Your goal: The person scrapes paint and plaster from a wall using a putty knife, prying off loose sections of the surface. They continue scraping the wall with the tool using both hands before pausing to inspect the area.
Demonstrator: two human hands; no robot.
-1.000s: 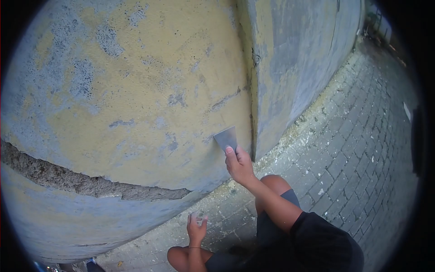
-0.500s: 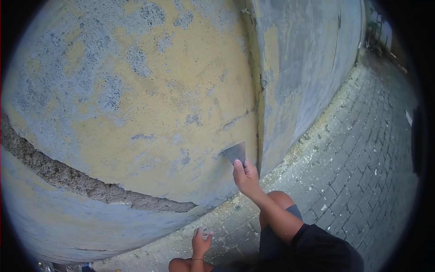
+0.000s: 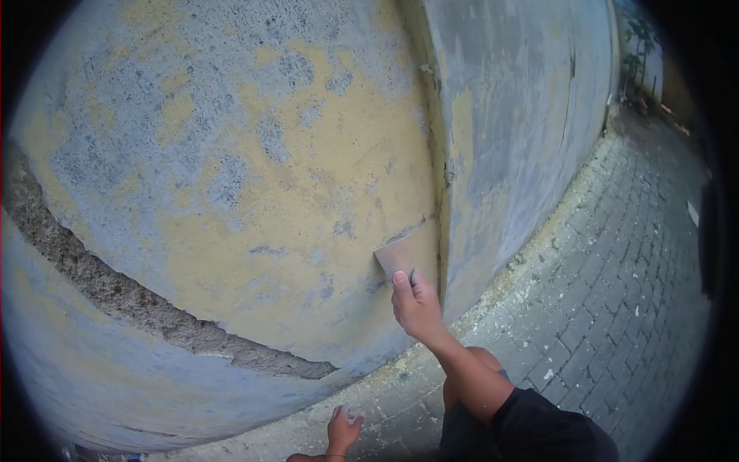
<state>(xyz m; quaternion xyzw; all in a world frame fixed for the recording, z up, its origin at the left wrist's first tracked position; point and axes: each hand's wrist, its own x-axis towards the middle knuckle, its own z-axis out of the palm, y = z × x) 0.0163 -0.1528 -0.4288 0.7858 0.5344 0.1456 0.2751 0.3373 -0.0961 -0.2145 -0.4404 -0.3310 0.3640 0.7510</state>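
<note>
My right hand (image 3: 416, 309) is closed around a putty knife (image 3: 395, 256), thumb laid along its base. The wide metal blade meets the wall (image 3: 308, 208), just under a grey scraped streak in the yellow paint. Most of the handle is hidden in my palm. Low in the view, my left hand (image 3: 343, 430) hangs over the paving near my knee, its fingers loosely bent, the thumb apart, and nothing in it. Yellow paint covers the wall in patches, with grey-blue bare spots among them.
A vertical corner ridge (image 3: 441, 169) stands right of the blade, and a second grey wall face (image 3: 523, 131) runs beyond it. A rough broken band (image 3: 154, 312) crosses the wall's lower left. Pale flakes dot the grey paving (image 3: 585, 308).
The view has shifted, so the wall sits lower and more to the right. The blade has moved up the wall, nearer the scraped streak, and its face now looks lighter.
</note>
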